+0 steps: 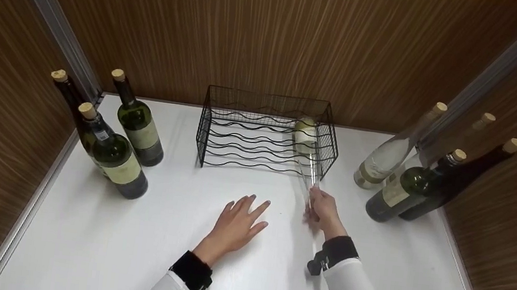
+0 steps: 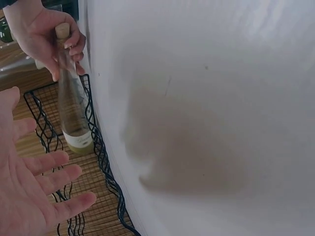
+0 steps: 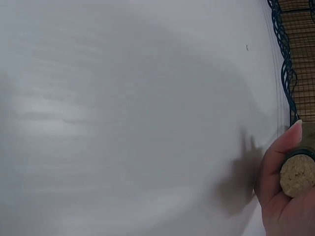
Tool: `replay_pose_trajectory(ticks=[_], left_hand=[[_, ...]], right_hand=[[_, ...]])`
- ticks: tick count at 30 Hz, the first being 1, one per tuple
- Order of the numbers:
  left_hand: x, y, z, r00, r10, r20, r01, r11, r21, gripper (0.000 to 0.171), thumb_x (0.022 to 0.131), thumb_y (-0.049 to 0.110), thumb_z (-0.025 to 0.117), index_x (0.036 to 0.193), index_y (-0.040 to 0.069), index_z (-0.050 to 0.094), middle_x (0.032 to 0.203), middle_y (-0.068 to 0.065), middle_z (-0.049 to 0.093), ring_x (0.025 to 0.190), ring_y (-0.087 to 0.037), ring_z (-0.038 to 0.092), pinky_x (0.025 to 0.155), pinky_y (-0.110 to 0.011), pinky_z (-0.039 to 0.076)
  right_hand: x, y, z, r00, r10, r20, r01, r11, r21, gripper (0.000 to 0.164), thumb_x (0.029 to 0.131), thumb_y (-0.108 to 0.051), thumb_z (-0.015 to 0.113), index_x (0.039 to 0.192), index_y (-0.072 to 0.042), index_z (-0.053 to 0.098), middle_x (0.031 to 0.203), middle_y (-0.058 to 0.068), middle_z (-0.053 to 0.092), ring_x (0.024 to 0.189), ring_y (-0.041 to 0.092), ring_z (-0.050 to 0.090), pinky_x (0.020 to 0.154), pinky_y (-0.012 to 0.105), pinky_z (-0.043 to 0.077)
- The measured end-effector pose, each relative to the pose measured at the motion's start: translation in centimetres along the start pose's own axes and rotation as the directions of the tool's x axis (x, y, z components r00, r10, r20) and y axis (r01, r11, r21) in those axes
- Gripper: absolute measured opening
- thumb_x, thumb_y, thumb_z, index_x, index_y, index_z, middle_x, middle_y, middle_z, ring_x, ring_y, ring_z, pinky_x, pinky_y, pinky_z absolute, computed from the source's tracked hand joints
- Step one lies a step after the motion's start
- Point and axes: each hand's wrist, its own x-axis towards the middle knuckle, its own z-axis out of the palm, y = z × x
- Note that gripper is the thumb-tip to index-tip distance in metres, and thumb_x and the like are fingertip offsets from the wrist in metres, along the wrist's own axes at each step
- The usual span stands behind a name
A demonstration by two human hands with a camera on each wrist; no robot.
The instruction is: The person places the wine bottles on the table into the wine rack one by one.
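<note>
A clear glass wine bottle with a pale label lies on its side at the right end of a black wire wine rack. My right hand grips its neck, which points toward me. In the left wrist view, the fingers of the right hand curl round the neck just below the cork. The cork end also shows in the right wrist view, beside the thumb. My left hand is held over the white table, in front of the rack, with fingers spread and holding nothing.
At the left stand three corked bottles: two green and one dark. Several more stand at the right, among them a clear bottle, a green one and a dark one. Wood-grain panels enclose the white table.
</note>
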Motion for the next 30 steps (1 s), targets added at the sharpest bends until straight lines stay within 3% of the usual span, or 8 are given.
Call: replay_pose_trajectory(ticks=[3,5,10,16,19,22,30], left_hand=[[0.2,0.1,0.1,1.0,0.001,-0.004,-0.001,1.0,-0.023,0.055,0.104,0.051,0.037,0.151,0.024,0.041,0.145,-0.018,0.044,0.132,-0.034,0.043,0.103,-0.054,0.038],[0.5,0.2,0.2,1.0,-0.004,-0.01,0.003,0.999,-0.052,0.056,0.103,0.054,0.037,0.151,0.024,0.041,0.145,-0.017,0.044,0.133,-0.033,0.043,0.104,-0.054,0.037],[1.3,0.6,1.1,0.999,-0.04,-0.028,0.035,0.989,-0.146,0.061,0.101,0.06,0.036,0.15,0.024,0.043,0.147,-0.013,0.045,0.134,-0.032,0.041,0.106,-0.053,0.035],[2.1,1.4,1.9,0.997,-0.073,-0.009,0.069,0.97,-0.231,0.062,0.101,0.06,0.035,0.15,0.024,0.042,0.15,-0.013,0.041,0.136,-0.031,0.04,0.106,-0.051,0.035],[2.4,1.9,2.0,0.998,-0.068,0.008,0.068,0.966,-0.249,0.063,0.1,0.061,0.034,0.151,0.024,0.041,0.152,-0.014,0.039,0.137,-0.032,0.039,0.107,-0.051,0.034],[2.7,2.3,2.1,0.998,-0.062,0.009,0.062,0.965,-0.253,0.064,0.1,0.062,0.033,0.152,0.025,0.04,0.153,-0.014,0.037,0.137,-0.032,0.038,0.107,-0.051,0.034],[3.2,3.1,2.0,0.999,-0.054,0.005,0.053,0.965,-0.257,0.064,0.1,0.063,0.03,0.152,0.026,0.039,0.154,-0.013,0.035,0.137,-0.032,0.038,0.106,-0.051,0.035]], right_hand=[[-0.1,-0.1,-0.1,1.0,0.003,0.019,-0.002,0.999,-0.036,0.057,0.105,-0.047,0.039,0.141,-0.003,0.045,0.064,-0.002,0.044,0.054,0.013,0.048,0.051,0.026,0.045],[-0.3,-0.2,0.0,1.0,-0.015,0.018,0.017,0.997,-0.078,0.061,0.102,-0.046,0.047,0.143,-0.001,0.039,0.068,0.001,0.049,0.053,0.013,0.049,0.05,0.025,0.044],[-1.2,-0.2,0.6,0.99,-0.131,-0.052,0.115,0.963,-0.245,0.078,0.09,-0.028,0.073,0.146,0.002,0.028,0.101,0.018,0.058,0.059,0.018,0.062,0.053,0.028,0.052],[-2.2,-0.1,1.4,0.958,-0.258,-0.126,0.173,0.87,-0.462,0.049,0.089,-0.019,0.073,0.122,0.005,0.045,0.103,0.022,0.06,0.072,0.024,0.066,0.06,0.031,0.053],[-2.4,-0.2,1.5,0.95,-0.282,-0.135,0.179,0.844,-0.506,0.045,0.092,-0.021,0.07,0.121,0.005,0.048,0.11,0.024,0.06,0.08,0.024,0.065,0.068,0.034,0.054],[-2.5,-0.3,1.6,0.948,-0.289,-0.132,0.188,0.846,-0.498,0.044,0.093,-0.02,0.068,0.122,0.007,0.049,0.114,0.026,0.061,0.082,0.026,0.067,0.07,0.035,0.055],[-2.3,-0.1,1.4,0.957,-0.267,-0.112,0.202,0.893,-0.403,0.043,0.094,-0.018,0.066,0.123,0.009,0.051,0.099,0.02,0.066,0.076,0.028,0.069,0.061,0.032,0.055]])
